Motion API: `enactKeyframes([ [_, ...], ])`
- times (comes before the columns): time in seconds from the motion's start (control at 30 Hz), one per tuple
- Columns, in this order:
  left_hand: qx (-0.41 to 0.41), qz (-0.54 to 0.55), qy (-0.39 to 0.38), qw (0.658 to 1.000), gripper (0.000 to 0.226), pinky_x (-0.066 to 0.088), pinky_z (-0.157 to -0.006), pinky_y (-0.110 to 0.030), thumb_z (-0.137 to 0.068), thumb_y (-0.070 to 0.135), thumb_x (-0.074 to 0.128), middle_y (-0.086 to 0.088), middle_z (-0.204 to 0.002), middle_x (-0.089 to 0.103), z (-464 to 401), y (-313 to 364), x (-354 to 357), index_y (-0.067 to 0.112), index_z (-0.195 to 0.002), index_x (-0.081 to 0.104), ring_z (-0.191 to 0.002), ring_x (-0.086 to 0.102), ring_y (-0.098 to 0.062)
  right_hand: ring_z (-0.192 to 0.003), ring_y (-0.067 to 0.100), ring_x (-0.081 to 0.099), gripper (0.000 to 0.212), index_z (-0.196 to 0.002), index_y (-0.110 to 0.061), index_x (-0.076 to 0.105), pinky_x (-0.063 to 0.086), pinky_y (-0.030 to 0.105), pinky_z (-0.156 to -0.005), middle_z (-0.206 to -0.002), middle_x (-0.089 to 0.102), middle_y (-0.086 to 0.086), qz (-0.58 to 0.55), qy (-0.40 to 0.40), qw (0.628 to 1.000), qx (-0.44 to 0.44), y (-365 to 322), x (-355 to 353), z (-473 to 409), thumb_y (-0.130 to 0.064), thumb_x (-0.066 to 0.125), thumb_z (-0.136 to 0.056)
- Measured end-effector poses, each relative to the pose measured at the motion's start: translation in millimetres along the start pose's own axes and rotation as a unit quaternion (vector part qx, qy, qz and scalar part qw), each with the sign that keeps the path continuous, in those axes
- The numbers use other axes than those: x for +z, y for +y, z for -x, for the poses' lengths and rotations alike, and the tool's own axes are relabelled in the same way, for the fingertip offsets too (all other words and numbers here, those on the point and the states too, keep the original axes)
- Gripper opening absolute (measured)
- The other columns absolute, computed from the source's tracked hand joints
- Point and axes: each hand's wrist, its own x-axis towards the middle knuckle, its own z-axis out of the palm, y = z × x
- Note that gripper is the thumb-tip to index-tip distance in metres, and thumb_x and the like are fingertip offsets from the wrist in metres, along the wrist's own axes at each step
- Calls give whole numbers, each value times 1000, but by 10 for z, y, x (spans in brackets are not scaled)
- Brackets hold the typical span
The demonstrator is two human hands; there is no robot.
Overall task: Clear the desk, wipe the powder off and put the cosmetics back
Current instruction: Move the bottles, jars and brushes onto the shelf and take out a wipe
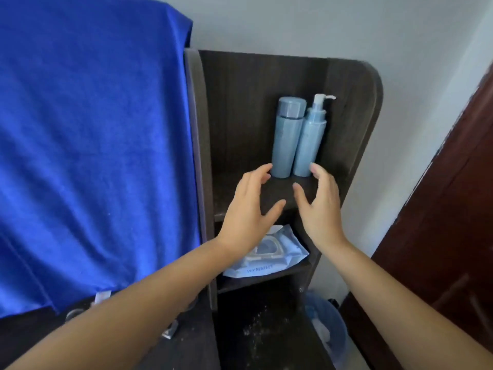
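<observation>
Two pale blue cosmetic bottles stand side by side at the back of the upper shelf of a dark wooden rack: a capped bottle on the left and a pump bottle on the right. My left hand and my right hand hover just in front of them, fingers spread and relaxed, holding nothing. White powder specks lie scattered on the dark desk surface below the rack.
A pack of wet wipes lies on the lower shelf. A blue cloth hangs on the left. A lined waste bin stands at the lower right beside a dark red door. Small items lie under my left forearm.
</observation>
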Motion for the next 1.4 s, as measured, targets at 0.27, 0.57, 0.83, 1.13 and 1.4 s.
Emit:
enactKeyframes([
  [0.27,-119,-85,-41,988,45,42,-76,-13,-79,41,49,19,-103,48,1790,-930,-989,37,-122,36,-84,49,2,-106,13,53,30,-113,-13,52,43,30,-94,-109,60,1,-33,-153,984,-84,-300,689,1582,-29,49,-88],
  [0.57,-342,-115,-79,929,74,32,-102,-27,-76,34,70,-7,-131,42,2813,-1873,-1388,11,-137,36,-124,40,-22,-108,26,56,47,-121,-5,53,43,36,-96,-115,58,11,-9,-350,934,71,-405,1921,2707,-26,65,-80],
  [0.83,-402,-72,-91,908,69,42,-94,-34,-72,28,74,-2,-129,48,2779,-2085,-1151,17,-130,38,-120,44,-21,-97,35,57,34,-110,-11,59,49,46,-80,-103,64,11,96,-357,927,63,-329,2219,2761,-22,68,-80],
  [1.13,-329,-74,-52,940,70,41,-85,-23,-67,30,79,6,-121,51,2355,-1492,-1201,21,-126,43,-111,50,-14,-96,17,56,35,-115,-8,56,44,17,-83,-104,56,1,-34,-236,968,81,-550,1481,2214,-16,67,-82],
  [1.4,-66,40,-81,994,62,39,-91,-13,-68,40,71,25,-120,47,1314,-125,-698,42,-120,36,-112,46,3,-97,14,56,36,-115,-12,55,44,13,-83,-106,58,-1,-43,-52,997,41,-403,55,1192,-15,68,-82],
])
